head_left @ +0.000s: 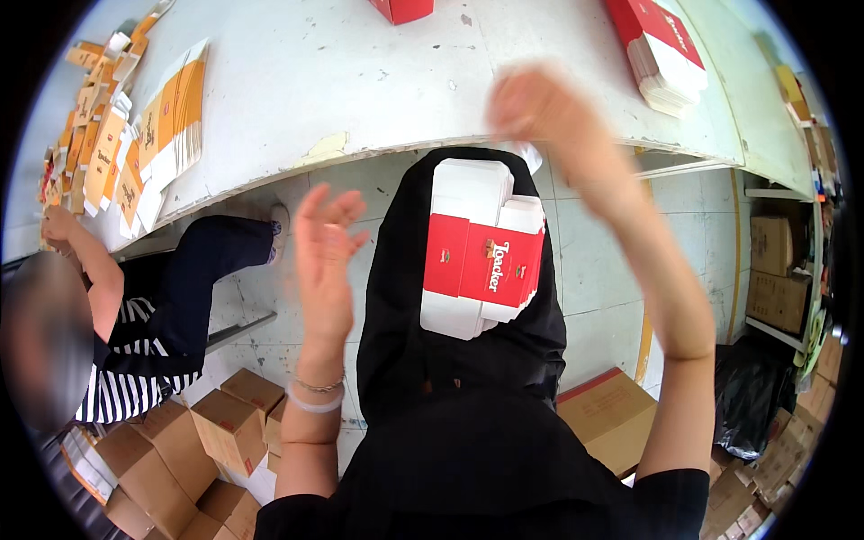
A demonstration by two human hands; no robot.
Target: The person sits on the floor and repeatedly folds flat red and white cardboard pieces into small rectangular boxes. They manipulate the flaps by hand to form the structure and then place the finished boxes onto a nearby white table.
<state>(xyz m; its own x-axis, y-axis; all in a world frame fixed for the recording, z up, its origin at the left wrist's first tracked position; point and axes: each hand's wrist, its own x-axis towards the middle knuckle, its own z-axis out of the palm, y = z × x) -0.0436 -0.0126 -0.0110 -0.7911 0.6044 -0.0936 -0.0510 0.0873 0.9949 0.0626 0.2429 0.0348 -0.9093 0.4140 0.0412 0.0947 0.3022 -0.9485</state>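
A stack of flat red-and-white cartons [486, 256] lies across my lap, its white flaps sticking out at both ends. My left hand [328, 238] hovers to the left of that stack, fingers apart and holding nothing. Over the table's front edge is my right hand [531, 103], raised and smeared by motion, so its fingers cannot be made out. Something small and white [529, 157] shows just below it, too unclear to name. At the table's far edge sits a red box [400, 9], partly out of view. Another pile of flat red-and-white cartons [661, 58] rests on the table at right.
The white table [360, 81] spans the far side. Orange-and-white flat cartons [171, 117] lie at its left, near a seated person [135, 333]. Brown cardboard boxes [229, 423] stand on the floor at left; another box [607, 418] is at right, before a black bag [751, 396] and shelves.
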